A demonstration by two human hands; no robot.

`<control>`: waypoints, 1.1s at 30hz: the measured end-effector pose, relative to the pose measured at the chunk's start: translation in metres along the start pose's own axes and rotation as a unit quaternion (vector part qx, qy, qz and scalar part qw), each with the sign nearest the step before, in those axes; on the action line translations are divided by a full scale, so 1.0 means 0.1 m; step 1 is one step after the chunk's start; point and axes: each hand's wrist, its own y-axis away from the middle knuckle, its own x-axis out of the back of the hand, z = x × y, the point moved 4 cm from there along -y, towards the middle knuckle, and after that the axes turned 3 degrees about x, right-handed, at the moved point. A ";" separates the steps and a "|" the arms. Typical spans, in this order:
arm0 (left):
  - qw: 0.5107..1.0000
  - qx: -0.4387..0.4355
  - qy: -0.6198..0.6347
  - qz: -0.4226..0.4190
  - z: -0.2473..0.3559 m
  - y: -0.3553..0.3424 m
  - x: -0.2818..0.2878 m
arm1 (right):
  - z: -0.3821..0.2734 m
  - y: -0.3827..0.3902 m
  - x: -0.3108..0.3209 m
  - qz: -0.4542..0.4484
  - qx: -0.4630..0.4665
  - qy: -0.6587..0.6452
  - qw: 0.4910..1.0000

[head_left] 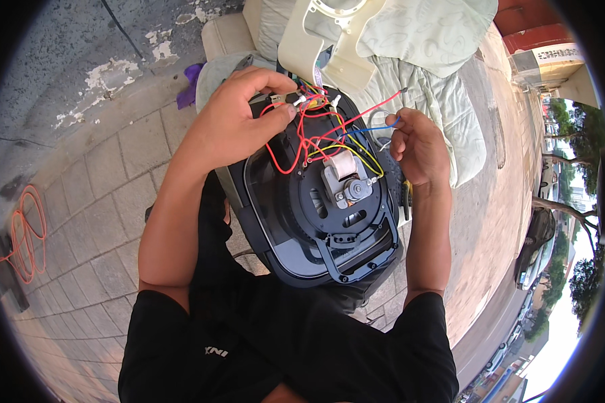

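A black appliance housing [275, 221] sits upside down or opened in front of me, with a small motor [349, 191] and a tangle of red wires [296, 158], yellow wires and white connectors. My left hand [252, 114] is at the back left of the housing, closed with thumb and fingertips at a white connector [300, 101] among the wires. My right hand [413, 144], at the right, has its fingers curled in a pinch on a blue wire [376, 127]. A cream plastic panel [343, 67] lies behind the housing, joined by a ribbon of wires.
Pale green quilted padding [457, 148] lies behind and right of the housing. A purple cloth [188, 87] is at the back left. An orange cable coil [33, 232] rests on paving at the left. A road, parked cars [538, 248] and trees line the far right.
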 end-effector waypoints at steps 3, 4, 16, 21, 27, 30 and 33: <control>1.000 0.010 -0.016 -0.018 -0.04 -0.01 -0.02 | 0.00 -0.03 0.00 -0.005 0.001 0.003 1.000; 0.999 0.010 -0.023 -0.023 -0.05 -0.01 -0.02 | -0.01 -0.03 -0.02 -0.006 0.003 0.010 1.000; 0.997 -0.025 0.011 -0.067 -0.05 0.00 0.08 | -0.02 -0.23 -0.29 -0.114 -0.048 -0.089 0.988; 0.997 -0.002 0.022 -0.069 -0.06 0.04 0.15 | -0.04 -0.23 -0.43 -0.111 -0.028 -0.004 0.993; 0.997 -0.022 -0.007 -0.077 -0.11 0.06 0.16 | -0.18 -0.18 -0.64 -0.118 -0.003 0.122 0.985; 0.996 -0.031 -0.010 -0.079 -0.15 0.06 0.14 | -0.22 -0.22 -0.68 -0.163 0.029 0.197 0.966; 0.996 -0.034 -0.021 -0.083 -0.16 0.05 0.13 | -0.27 -0.25 -0.75 -0.206 0.056 0.269 0.939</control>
